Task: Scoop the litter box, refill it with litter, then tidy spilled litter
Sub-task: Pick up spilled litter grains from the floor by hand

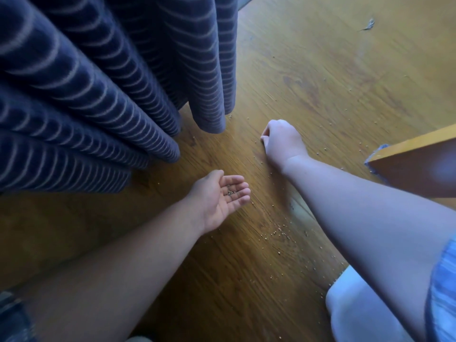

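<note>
Small round litter grains [280, 230] lie scattered on the wooden floor [320, 77], thickest in a patch between my two forearms. My left hand [219, 198] is held palm up just above the floor, cupped, with a few collected grains [230, 191] resting on its fingers. My right hand [281, 141] is farther out, knuckles up, fingertips pinched together against the floor; whether a grain is between them is hidden. No litter box or scoop is in view.
A dark blue striped curtain [98, 82] hangs in folds at the left, its hem just above the floor. A wooden furniture edge [419, 164] juts in at the right. A white object [355, 309] sits at the bottom right. More stray grains [323, 149] dot the floor.
</note>
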`<act>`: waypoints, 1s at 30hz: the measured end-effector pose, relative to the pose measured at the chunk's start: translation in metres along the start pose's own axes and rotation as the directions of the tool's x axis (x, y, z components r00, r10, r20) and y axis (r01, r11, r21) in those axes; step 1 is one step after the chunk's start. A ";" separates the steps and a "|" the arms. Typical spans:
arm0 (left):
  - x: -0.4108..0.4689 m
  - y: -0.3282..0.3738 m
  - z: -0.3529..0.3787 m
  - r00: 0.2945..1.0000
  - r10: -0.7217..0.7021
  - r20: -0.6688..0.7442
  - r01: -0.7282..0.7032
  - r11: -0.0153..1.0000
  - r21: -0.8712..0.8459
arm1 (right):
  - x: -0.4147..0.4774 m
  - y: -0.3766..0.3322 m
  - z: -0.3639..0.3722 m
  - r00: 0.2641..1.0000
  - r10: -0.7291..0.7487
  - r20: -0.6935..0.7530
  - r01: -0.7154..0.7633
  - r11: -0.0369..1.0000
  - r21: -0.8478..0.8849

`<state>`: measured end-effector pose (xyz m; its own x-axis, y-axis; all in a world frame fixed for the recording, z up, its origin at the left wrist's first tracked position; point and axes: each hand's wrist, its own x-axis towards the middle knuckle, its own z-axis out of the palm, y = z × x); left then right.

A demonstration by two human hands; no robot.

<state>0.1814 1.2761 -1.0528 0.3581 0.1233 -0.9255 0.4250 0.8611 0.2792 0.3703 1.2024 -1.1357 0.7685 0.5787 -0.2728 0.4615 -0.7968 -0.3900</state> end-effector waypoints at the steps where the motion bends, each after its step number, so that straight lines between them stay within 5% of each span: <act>1: -0.001 0.000 0.000 1.000 0.001 0.001 -0.001 1.000 -0.001 | -0.002 0.001 0.000 1.000 0.007 -0.007 -0.007 1.000 0.005; 7: -0.003 0.000 -0.004 1.000 0.003 0.020 -0.003 1.000 -0.006 | -0.006 0.001 0.001 0.998 0.052 -0.040 -0.052 0.999 0.005; 14: -0.008 -0.008 -0.011 0.999 -0.027 0.018 0.027 1.000 0.003 | -0.021 -0.004 -0.003 0.997 0.073 0.027 -0.065 0.976 -0.207; 21: -0.011 -0.021 0.002 0.999 -0.033 -0.001 0.033 0.996 0.078 | -0.057 0.000 -0.008 0.990 -0.010 0.138 0.053 0.948 -0.313; 25: -0.009 -0.033 0.007 0.999 -0.049 0.008 0.048 0.992 0.120 | -0.083 0.005 -0.012 0.971 -0.040 0.236 0.096 0.968 -0.231; 30: -0.005 -0.051 0.007 0.991 -0.119 0.063 0.107 0.981 0.162 | -0.141 0.006 -0.030 0.962 -0.158 0.224 0.134 0.984 0.120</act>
<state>0.1638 1.2283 -1.0609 0.3567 -0.0112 -0.9342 0.5903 0.7777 0.2161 0.2785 1.1110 -1.0729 0.5666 0.7216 -0.3977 0.5040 -0.6854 -0.5255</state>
